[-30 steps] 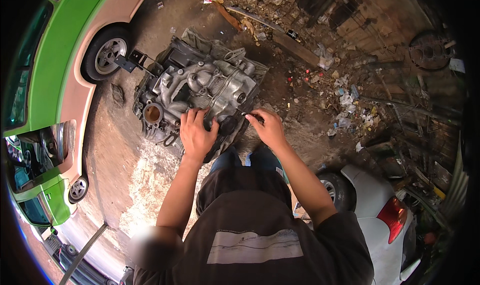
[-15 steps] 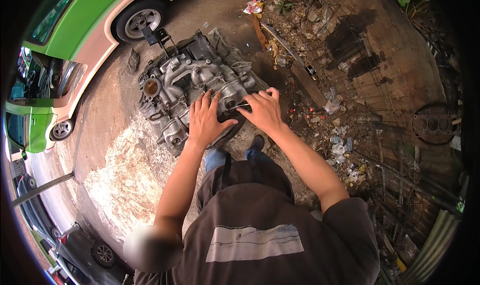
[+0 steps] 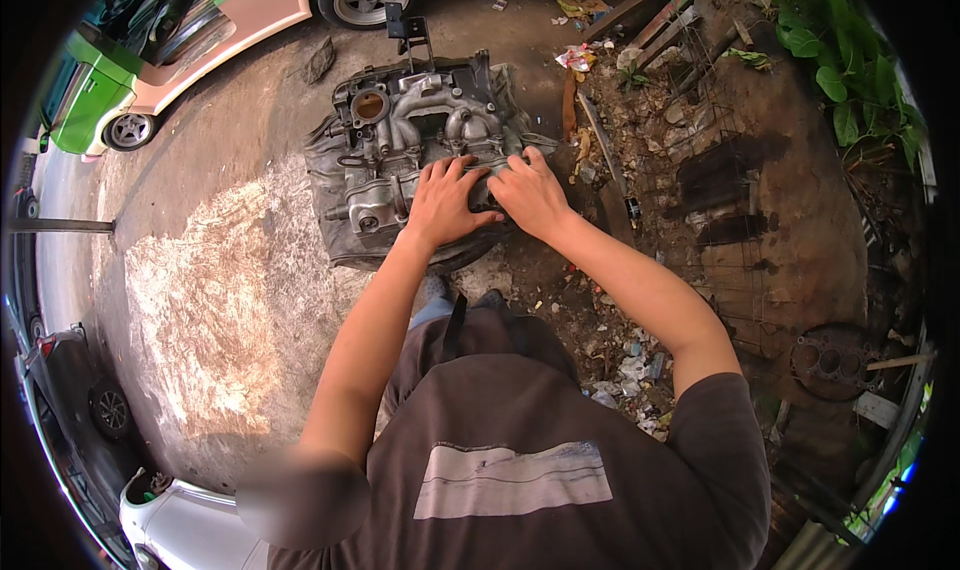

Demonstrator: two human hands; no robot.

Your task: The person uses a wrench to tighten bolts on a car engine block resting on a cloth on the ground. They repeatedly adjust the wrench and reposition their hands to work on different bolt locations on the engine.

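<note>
carefully, the two hands lean over a big gray engine [image 3: 412, 148] that sits low on the ground [image 3: 200, 270], just in front of the person's feet. the left hand [image 3: 447, 202] has its fingers spread and its thumb stuck out toward the other hand, and its fingertips lie on the near side of the metal. the right hand [image 3: 530, 192] is bent over the right end of the engine, close beside the left one. its fingers are curled, and i cannot tell if they pinch something small.

what could go wrong? if a little part is in there, it could slip, because the metal looks grimy and maybe oily. it could drop into the dark gap [image 3: 428, 125] between the pipes, or into the round hole [image 3: 369, 107] at the far left, which has no cover. it could also roll off the right side and get lost near the bits of trash [image 3: 635, 372]. the hands are bare, so a rough edge could scratch a knuckle if a finger slid. and with the thumb and curled fingers so near each other, one hand could bump the other.
</note>
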